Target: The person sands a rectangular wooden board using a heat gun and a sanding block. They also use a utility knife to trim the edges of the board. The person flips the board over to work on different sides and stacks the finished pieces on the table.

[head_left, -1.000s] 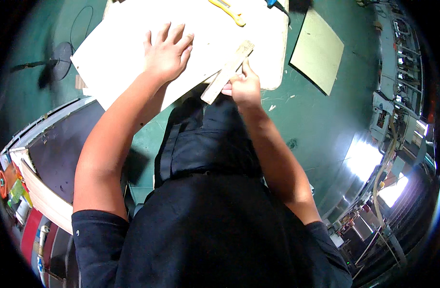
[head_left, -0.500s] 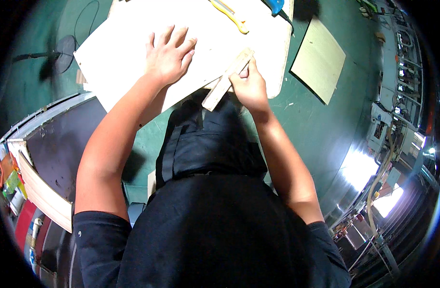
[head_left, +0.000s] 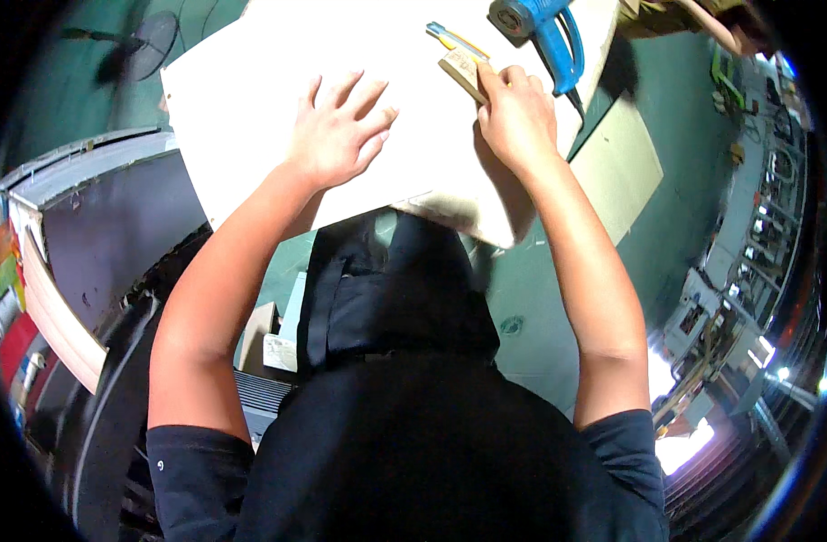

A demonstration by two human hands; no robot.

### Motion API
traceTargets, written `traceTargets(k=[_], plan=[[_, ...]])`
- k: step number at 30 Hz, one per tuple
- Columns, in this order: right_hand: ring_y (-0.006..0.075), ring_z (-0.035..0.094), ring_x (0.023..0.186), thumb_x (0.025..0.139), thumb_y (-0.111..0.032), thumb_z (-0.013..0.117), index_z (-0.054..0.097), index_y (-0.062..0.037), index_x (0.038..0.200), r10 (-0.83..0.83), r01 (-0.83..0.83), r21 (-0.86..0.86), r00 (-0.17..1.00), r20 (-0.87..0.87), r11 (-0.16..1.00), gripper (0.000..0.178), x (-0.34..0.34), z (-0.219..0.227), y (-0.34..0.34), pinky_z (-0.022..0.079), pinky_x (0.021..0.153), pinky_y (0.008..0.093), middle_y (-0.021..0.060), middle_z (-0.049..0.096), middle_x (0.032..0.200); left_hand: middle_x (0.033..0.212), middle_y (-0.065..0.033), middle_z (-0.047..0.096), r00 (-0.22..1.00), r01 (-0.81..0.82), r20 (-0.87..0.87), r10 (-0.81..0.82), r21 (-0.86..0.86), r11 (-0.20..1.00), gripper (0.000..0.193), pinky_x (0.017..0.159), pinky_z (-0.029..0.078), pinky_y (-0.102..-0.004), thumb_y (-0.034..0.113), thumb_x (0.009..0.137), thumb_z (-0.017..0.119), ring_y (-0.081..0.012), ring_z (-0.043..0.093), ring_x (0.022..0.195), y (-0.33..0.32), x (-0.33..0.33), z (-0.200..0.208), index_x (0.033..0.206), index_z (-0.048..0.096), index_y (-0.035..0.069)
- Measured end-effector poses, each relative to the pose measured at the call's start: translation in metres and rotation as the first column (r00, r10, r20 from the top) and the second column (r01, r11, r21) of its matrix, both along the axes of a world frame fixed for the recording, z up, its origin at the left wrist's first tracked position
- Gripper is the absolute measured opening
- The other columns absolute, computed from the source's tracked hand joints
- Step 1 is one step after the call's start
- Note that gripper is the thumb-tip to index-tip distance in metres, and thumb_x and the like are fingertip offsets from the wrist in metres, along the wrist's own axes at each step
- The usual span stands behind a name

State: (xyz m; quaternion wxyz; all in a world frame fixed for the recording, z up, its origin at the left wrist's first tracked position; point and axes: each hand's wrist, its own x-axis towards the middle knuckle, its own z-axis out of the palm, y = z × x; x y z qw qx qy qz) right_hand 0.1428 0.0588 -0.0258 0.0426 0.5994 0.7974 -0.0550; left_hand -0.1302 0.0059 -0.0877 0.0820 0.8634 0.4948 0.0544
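Note:
My left hand (head_left: pixel 337 135) lies flat on a large pale board (head_left: pixel 251 117), its fingers spread and nothing in them. Farther right over the same board, my right hand (head_left: pixel 522 117) has its fingers on a short, flat wooden strip (head_left: pixel 463 74). The strip's lower part is hidden under the hand. Just beyond it lies a yellow utility knife (head_left: pixel 445 36), partly covered by the strip. A blue heat gun (head_left: pixel 553 54) rests to the right of the knife, near the board's right side.
Another flat panel (head_left: pixel 621 163) is on the green floor at right. A grey cabinet-like box (head_left: pixel 116 235) stands at left, with a curved wooden piece (head_left: pixel 57 307) beside it. At the top right, part of another person's arm (head_left: pixel 707 23) shows. Machinery (head_left: pixel 757 226) lines the far right.
My right hand has carried the wooden strip from the board's near edge forward to beside the knife. The view has shifted, bringing more of the heat gun in; my left hand stays flat.

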Motion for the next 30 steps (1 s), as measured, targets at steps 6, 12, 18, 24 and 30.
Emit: traceTargets(k=[6,12,18,24,30], plan=[[0.0393,0.065,0.115,0.096,-0.025,0.063,0.065,-0.0026,0.138,0.121,-0.118,0.033,0.982,-0.147,0.993,0.047,-0.009,-0.023,0.067,0.053,0.097,0.0529,0.0221,0.067,0.122,0.164,-0.0046,0.049,0.999,-0.003,0.045,0.005,-0.038,0.999,0.042,0.125,0.019,-0.0672,0.039,0.100,0.056,-0.0340,0.036,0.155,0.003,0.000,-0.001,0.139,0.068,0.029],[0.0420,0.065,0.117,0.101,-0.024,0.058,0.060,0.0019,0.144,0.151,-0.196,-0.138,0.947,-0.284,0.971,0.051,0.010,-0.025,0.080,0.053,0.100,0.0518,0.0270,0.067,0.122,0.166,-0.0018,0.046,0.994,-0.044,-0.099,0.040,-0.033,0.998,0.045,0.126,0.017,-0.0646,0.040,0.100,0.049,-0.0301,0.034,0.158,-0.001,0.001,0.004,0.141,0.065,0.032],[0.0416,0.064,0.113,0.098,-0.010,0.064,0.058,-0.0004,0.145,0.002,-0.131,-0.328,0.930,-0.367,0.936,0.049,0.072,-0.022,0.050,0.052,0.100,0.0479,0.0269,0.065,0.115,0.167,0.0001,0.045,0.980,-0.053,-0.192,0.044,-0.044,0.998,0.049,0.127,0.017,-0.0641,0.043,0.098,0.045,-0.0282,0.032,0.159,0.000,0.002,0.006,0.144,0.061,0.037],[0.0434,0.065,0.106,0.098,-0.009,0.061,0.061,0.0038,0.137,0.000,-0.132,-0.324,0.925,-0.380,0.937,0.041,0.093,-0.014,0.038,0.052,0.097,0.0508,0.0283,0.063,0.115,0.168,0.0000,0.043,0.975,-0.051,-0.217,0.043,-0.032,0.998,0.050,0.128,0.017,-0.0632,0.044,0.097,0.042,-0.0279,0.031,0.159,0.001,0.001,0.005,0.143,0.060,0.037],[0.0164,0.063,0.078,0.115,-0.026,0.048,0.053,-0.0023,0.140,-0.504,0.080,-0.530,0.453,-0.735,0.844,0.035,0.097,0.014,0.023,0.056,0.074,0.0346,0.0092,0.065,0.089,0.168,0.0007,0.043,0.990,-0.041,-0.139,0.036,-0.034,0.999,0.048,0.127,0.018,-0.0634,0.043,0.098,0.045,-0.0279,0.032,0.159,0.001,-0.003,0.004,0.142,0.061,0.036]])
